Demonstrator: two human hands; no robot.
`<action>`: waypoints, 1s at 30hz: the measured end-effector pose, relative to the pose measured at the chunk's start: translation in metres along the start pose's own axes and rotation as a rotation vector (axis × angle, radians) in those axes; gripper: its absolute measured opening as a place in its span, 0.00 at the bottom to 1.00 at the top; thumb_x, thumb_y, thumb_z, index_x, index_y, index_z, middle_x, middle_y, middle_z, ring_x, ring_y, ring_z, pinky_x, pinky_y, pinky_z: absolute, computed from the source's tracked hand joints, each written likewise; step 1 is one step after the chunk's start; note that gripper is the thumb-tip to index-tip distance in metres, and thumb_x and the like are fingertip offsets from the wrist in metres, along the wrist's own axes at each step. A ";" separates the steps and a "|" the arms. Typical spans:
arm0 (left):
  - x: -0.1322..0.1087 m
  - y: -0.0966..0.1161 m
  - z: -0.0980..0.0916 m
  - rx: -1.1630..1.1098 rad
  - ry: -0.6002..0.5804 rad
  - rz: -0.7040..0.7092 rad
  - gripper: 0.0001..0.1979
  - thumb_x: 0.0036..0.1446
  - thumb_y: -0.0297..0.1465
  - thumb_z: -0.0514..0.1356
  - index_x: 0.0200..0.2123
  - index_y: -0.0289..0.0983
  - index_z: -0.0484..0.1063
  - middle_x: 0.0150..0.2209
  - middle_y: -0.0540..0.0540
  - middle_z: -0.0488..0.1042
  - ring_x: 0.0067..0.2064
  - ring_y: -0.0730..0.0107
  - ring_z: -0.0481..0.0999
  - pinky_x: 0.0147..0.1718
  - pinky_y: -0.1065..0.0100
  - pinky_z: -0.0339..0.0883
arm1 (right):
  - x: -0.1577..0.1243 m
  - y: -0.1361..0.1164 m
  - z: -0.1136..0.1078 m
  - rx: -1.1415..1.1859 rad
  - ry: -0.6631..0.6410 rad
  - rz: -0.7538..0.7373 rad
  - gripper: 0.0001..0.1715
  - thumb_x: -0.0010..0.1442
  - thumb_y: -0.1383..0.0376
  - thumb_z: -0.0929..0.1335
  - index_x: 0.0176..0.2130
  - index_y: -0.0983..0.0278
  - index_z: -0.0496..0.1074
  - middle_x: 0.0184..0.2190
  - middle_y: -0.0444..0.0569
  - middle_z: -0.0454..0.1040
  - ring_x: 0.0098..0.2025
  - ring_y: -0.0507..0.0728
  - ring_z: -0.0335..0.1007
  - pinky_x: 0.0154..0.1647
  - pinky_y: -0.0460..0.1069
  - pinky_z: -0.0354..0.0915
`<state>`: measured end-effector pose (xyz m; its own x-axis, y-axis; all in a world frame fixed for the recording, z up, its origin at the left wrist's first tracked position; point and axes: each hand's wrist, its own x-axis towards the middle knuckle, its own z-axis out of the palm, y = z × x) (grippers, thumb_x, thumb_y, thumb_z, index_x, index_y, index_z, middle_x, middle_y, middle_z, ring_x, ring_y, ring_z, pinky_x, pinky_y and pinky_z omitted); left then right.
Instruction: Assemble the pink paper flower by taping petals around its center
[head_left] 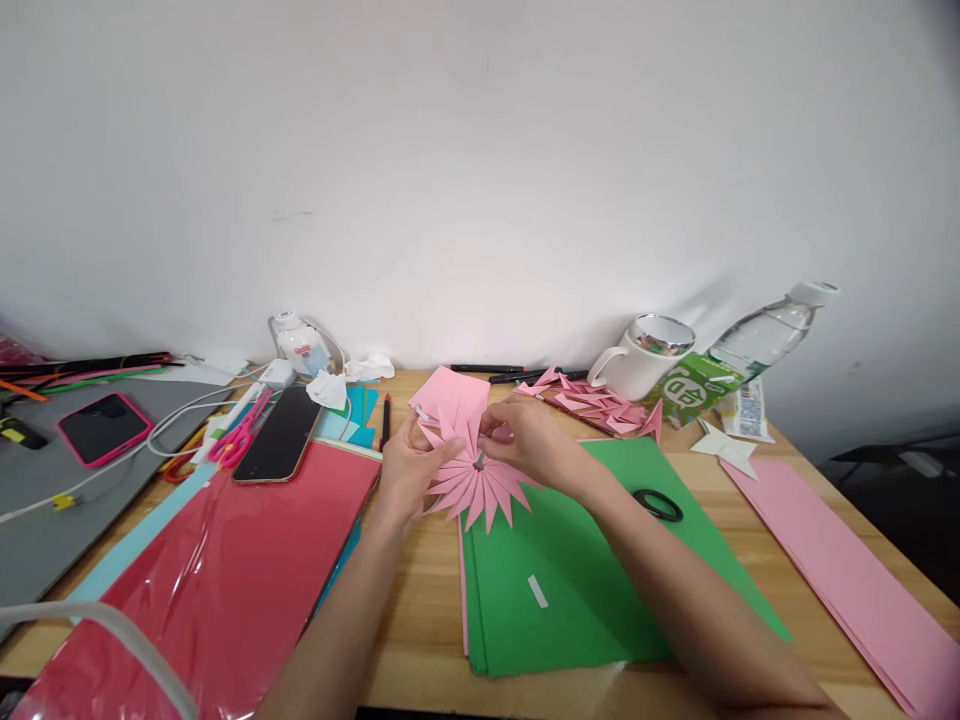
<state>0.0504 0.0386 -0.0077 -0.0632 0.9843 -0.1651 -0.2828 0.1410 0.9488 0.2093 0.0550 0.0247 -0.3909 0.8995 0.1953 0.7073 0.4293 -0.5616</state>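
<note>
A pink folded-paper flower (486,492) with several pointed petals is held up between my hands, over the edge of the green paper sheets (577,590). My left hand (411,465) grips its left side, thumb across the petals. At its upper right, my right hand (531,440) has its fingers pinched at the petals near the center; the fingertips are partly hidden. Behind the flower lies a pink paper square (450,392). A small white strip (538,591) and a black ring-shaped item (658,505) rest on the green sheets.
Pink folded pieces (600,402) lie beside a white mug (646,360) at the back right, near a tilted water bottle (772,330). Pink sheets (840,570) are at the right. On the left are a red plastic-wrapped pack (225,580), a phone (277,435) and pink scissors (241,437).
</note>
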 end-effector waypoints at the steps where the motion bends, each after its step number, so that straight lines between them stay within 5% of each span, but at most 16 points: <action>1: 0.000 0.000 0.000 0.003 0.000 -0.005 0.44 0.32 0.27 0.71 0.56 0.33 0.60 0.17 0.57 0.70 0.17 0.78 0.68 0.18 0.77 0.62 | 0.000 -0.001 0.000 -0.010 -0.007 0.007 0.04 0.48 0.74 0.66 0.26 0.67 0.71 0.25 0.47 0.74 0.30 0.53 0.65 0.31 0.45 0.55; 9: 0.001 -0.004 0.000 0.000 0.008 -0.019 0.47 0.33 0.27 0.71 0.58 0.33 0.56 0.29 0.46 0.78 0.28 0.69 0.76 0.31 0.68 0.70 | 0.001 -0.011 0.003 -0.257 -0.039 0.019 0.06 0.50 0.74 0.65 0.24 0.68 0.69 0.22 0.49 0.71 0.29 0.54 0.62 0.34 0.47 0.53; 19: 0.002 -0.001 0.001 -0.009 0.052 -0.046 0.42 0.31 0.27 0.72 0.54 0.35 0.63 0.28 0.47 0.78 0.28 0.69 0.76 0.29 0.69 0.71 | 0.002 -0.008 0.019 -0.512 -0.056 -0.044 0.08 0.56 0.73 0.62 0.29 0.71 0.70 0.27 0.56 0.72 0.36 0.60 0.64 0.43 0.52 0.53; 25: 0.003 -0.003 -0.001 -0.021 0.056 -0.073 0.46 0.29 0.27 0.72 0.56 0.34 0.60 0.27 0.48 0.77 0.25 0.71 0.75 0.25 0.71 0.69 | 0.003 -0.004 0.008 -0.400 -0.054 -0.071 0.13 0.57 0.75 0.61 0.26 0.69 0.70 0.24 0.52 0.71 0.32 0.56 0.63 0.36 0.49 0.54; 30: 0.003 -0.003 -0.001 -0.014 0.067 -0.083 0.45 0.29 0.29 0.72 0.55 0.34 0.61 0.20 0.55 0.73 0.19 0.76 0.70 0.21 0.74 0.66 | 0.002 -0.004 0.000 -0.198 0.013 -0.007 0.07 0.56 0.74 0.64 0.30 0.68 0.71 0.27 0.50 0.73 0.33 0.55 0.64 0.35 0.47 0.55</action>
<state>0.0497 0.0413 -0.0115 -0.1029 0.9599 -0.2609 -0.3028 0.2196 0.9274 0.2057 0.0547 0.0277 -0.3894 0.8968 0.2101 0.8073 0.4421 -0.3909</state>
